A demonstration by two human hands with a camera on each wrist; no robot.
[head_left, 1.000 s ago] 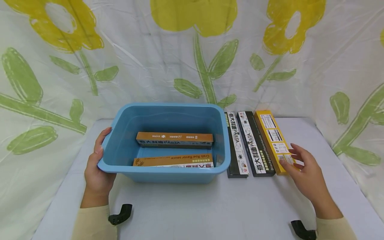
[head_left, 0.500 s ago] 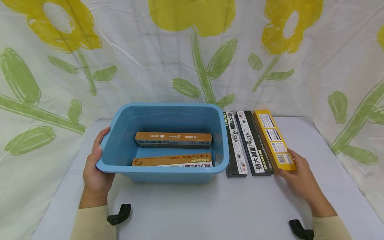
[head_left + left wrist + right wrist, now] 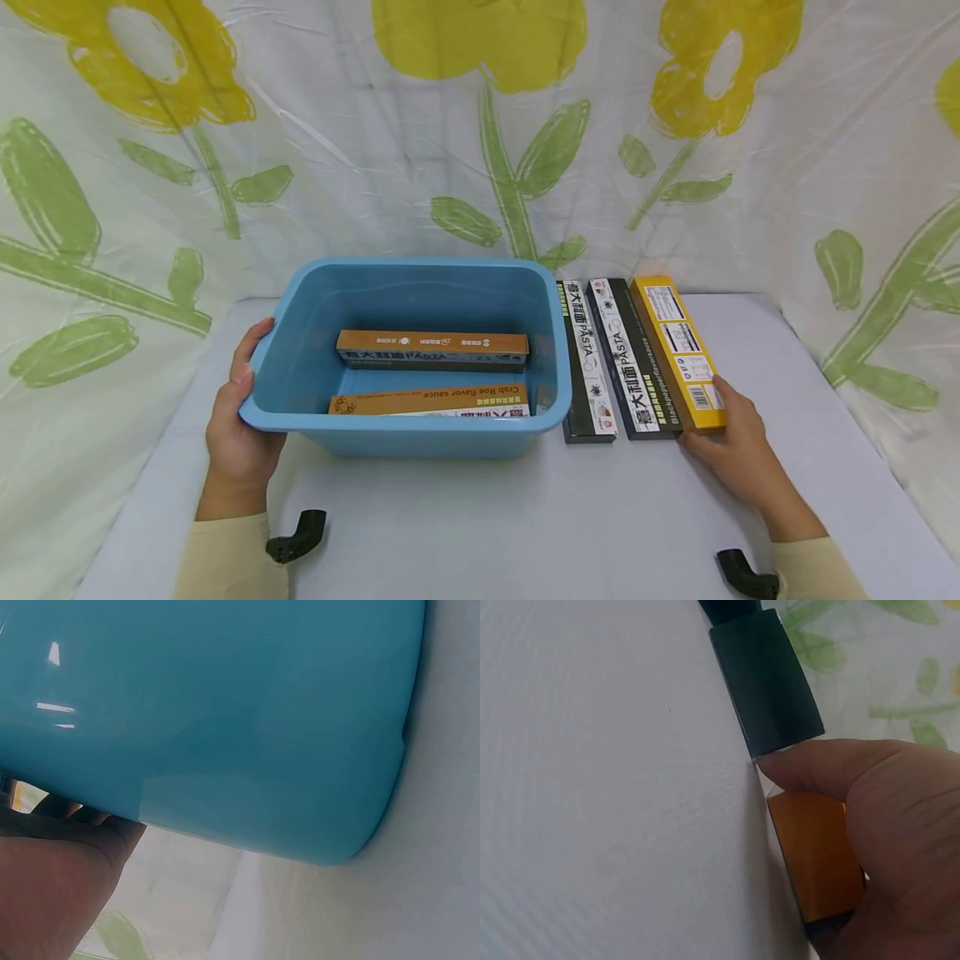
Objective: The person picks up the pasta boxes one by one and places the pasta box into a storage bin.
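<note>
On the left of the head view, my left hand (image 3: 243, 421) grips the left rim of a blue plastic tub (image 3: 420, 423); the left wrist view shows the tub's outer wall (image 3: 240, 712) with the hand (image 3: 64, 877) at its edge. My right hand (image 3: 738, 450) holds the near end of a yellow pasta box (image 3: 678, 354), thumb on its left side and fingers on its right. The box lies flat on the table. In the right wrist view, the thumb (image 3: 817, 765) sits between its orange-looking end (image 3: 814, 855) and a dark box (image 3: 769, 686).
Two black pasta boxes, one by the tub (image 3: 590, 367) and one beside the yellow box (image 3: 633, 358), lie on the white table (image 3: 480, 525). Inside the tub are two brown-sided pasta boxes, a rear one (image 3: 432, 343) and a front one (image 3: 431, 400). A flowered cloth (image 3: 337, 167) hangs behind.
My right hand has moved left and nearer, from hovering over the yellow box's right edge to holding its near end. The left hand stays on the tub's rim.
</note>
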